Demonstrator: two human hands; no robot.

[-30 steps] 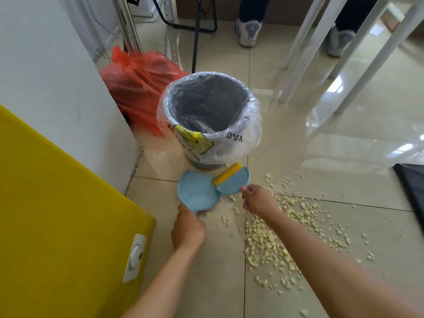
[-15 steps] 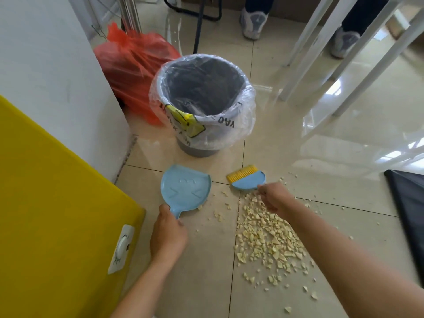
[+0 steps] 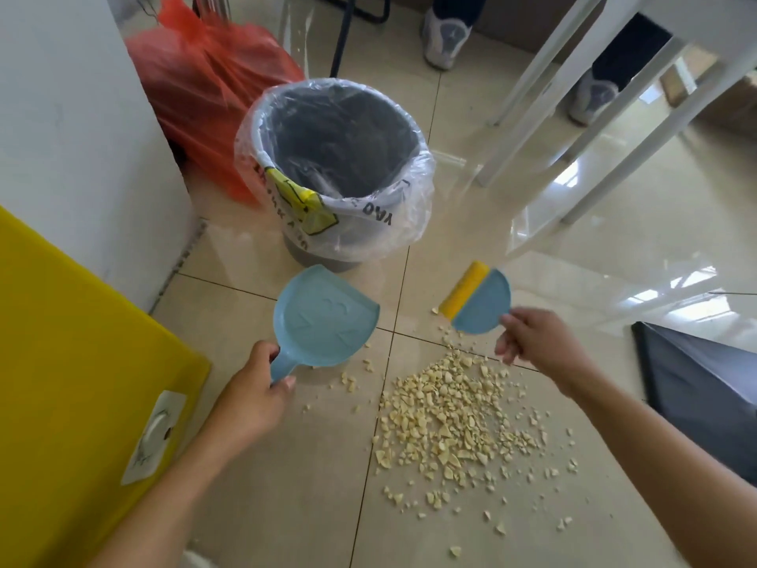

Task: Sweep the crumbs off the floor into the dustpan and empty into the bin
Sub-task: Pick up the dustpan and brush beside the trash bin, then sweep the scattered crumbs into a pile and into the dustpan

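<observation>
Flanking the crumbs [image 3: 450, 416]: left hand [image 3: 254, 395] fingers clamped on dustpan [image 3: 323, 317], right hand [image 3: 536, 342] fingers on brush [image 3: 479, 301].

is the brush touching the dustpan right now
Apart. The head view shows bare floor tile between the brush, held in the right hand, and the dustpan, held in the left hand.

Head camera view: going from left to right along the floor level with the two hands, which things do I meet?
Yellow cabinet → left hand → light blue plastic dustpan → blue brush with yellow bristles → right hand → dark sheet.
</observation>
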